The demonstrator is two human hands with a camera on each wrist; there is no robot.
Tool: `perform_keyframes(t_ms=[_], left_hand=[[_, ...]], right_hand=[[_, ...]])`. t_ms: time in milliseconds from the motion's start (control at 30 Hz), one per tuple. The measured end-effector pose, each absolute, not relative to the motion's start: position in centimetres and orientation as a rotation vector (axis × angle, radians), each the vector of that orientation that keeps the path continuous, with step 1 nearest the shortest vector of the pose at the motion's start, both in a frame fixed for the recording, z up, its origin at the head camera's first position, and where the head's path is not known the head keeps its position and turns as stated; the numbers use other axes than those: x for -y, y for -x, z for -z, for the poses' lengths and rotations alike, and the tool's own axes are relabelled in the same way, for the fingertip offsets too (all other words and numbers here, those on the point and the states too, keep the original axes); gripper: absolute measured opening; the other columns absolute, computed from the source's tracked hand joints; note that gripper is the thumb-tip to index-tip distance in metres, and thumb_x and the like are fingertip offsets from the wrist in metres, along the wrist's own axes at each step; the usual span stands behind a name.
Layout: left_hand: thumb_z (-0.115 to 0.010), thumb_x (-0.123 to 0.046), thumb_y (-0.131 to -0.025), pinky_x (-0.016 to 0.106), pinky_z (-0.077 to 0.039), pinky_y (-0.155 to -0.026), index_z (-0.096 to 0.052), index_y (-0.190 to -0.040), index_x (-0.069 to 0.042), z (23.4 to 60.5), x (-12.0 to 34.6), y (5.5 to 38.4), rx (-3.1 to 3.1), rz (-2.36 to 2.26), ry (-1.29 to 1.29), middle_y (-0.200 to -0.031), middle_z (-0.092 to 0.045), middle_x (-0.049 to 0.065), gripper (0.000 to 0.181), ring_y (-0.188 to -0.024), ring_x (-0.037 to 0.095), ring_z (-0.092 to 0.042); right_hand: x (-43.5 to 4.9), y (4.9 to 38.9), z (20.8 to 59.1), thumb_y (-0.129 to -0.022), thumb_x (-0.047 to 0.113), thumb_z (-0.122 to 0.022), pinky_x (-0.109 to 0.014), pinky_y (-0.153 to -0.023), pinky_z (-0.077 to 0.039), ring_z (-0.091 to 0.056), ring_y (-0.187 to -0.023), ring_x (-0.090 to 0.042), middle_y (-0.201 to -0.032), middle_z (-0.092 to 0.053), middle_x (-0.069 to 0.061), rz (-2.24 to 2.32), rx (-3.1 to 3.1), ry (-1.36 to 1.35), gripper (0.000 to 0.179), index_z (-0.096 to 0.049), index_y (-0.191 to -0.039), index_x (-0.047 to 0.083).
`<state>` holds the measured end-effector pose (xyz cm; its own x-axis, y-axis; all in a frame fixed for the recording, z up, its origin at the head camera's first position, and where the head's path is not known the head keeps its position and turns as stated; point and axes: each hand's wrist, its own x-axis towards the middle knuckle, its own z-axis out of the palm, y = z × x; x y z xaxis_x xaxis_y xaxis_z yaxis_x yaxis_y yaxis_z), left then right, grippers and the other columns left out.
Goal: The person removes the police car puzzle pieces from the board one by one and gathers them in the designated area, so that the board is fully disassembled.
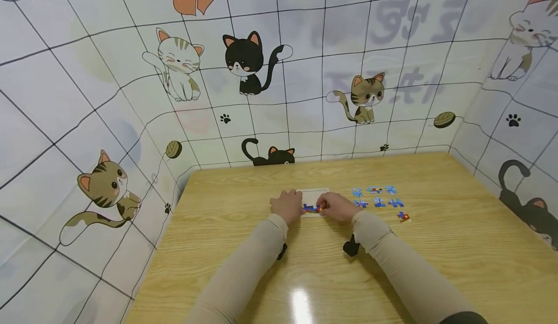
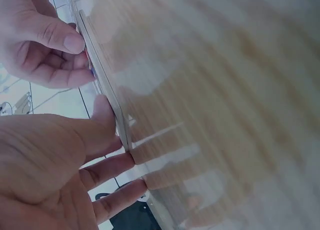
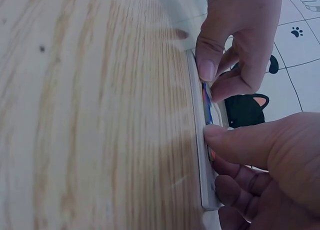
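A shallow, pale puzzle tray (image 1: 313, 191) lies on the table between both hands. Joined blue and purple puzzle pieces (image 1: 310, 209) fill part of its near side. My left hand (image 1: 287, 207) grips the tray's left end. In the left wrist view, the thumb of that left hand (image 2: 60, 145) is at the near rim, while two fingers reach down to the tabletop. Over the tray's right part, my right hand (image 1: 339, 208) pinches a small puzzle piece with red on it (image 3: 212, 154) between thumb and forefinger. Fingers mostly cover this piece, so its shape is hidden.
Right of the tray lie several loose puzzle pieces (image 1: 378, 201), mostly light blue, in loose rows. One red and blue piece (image 1: 403, 216) sits nearest me. The wooden table (image 1: 218, 227) meets cat-patterned wall sheets (image 1: 305, 72) at the back and sides.
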<state>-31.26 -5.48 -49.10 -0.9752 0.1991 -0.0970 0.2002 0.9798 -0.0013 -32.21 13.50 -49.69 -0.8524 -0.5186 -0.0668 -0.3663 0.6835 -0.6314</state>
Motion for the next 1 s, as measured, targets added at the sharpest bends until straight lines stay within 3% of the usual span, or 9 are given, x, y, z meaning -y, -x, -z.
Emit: perform_keyframes(t_ms=[267,467,667,1000], left_hand=[[-0.068,-0.047,-0.095,0.064,-0.049,-0.087,-0.063,-0.124,-0.023,49.0,5.3,31.1,-3.046,0.056,-0.322,-0.127,-0.061,-0.002,0.038,-0.115,0.027,-0.056],[-0.071,-0.05,-0.093,0.058,-0.049,-0.088,-0.064,-0.107,-0.024,50.3,7.0,32.2,-3.01,-0.146,-0.388,-0.116,-0.06,-0.005,0.031,-0.113,0.023,-0.055],[-0.07,-0.052,-0.093,0.059,-0.047,-0.094,-0.066,-0.114,-0.024,49.1,7.7,31.4,-2.951,-0.2,-0.451,-0.125,-0.06,-0.005,0.035,-0.121,0.024,-0.054],[-0.071,-0.052,-0.091,0.055,-0.05,-0.089,-0.065,-0.11,-0.023,49.0,8.0,31.5,-2.945,-0.161,-0.483,-0.116,-0.059,-0.004,0.035,-0.112,0.022,-0.055]], right_hand=[[-12.8,31.6,49.4,-0.095,0.0,-0.069,-0.037,-0.078,-0.048,-0.055,-0.085,-0.019,-0.095,-0.059,-0.007,0.992,-2.632,0.695,0.017,-0.057,-0.107,0.0],[-13.1,31.6,49.6,-0.095,0.003,-0.07,-0.037,-0.078,-0.048,-0.055,-0.086,-0.018,-0.095,-0.06,-0.005,0.981,-2.652,0.701,0.018,-0.06,-0.11,0.001],[-13.5,31.7,49.9,-0.095,0.004,-0.07,-0.038,-0.079,-0.049,-0.056,-0.087,-0.018,-0.097,-0.062,-0.005,0.993,-2.652,0.676,0.02,-0.063,-0.113,0.0],[-14.6,31.4,49.7,-0.096,0.008,-0.071,-0.038,-0.079,-0.05,-0.057,-0.085,-0.017,-0.1,-0.063,-0.005,1.021,-2.682,0.699,0.02,-0.065,-0.114,0.001]])
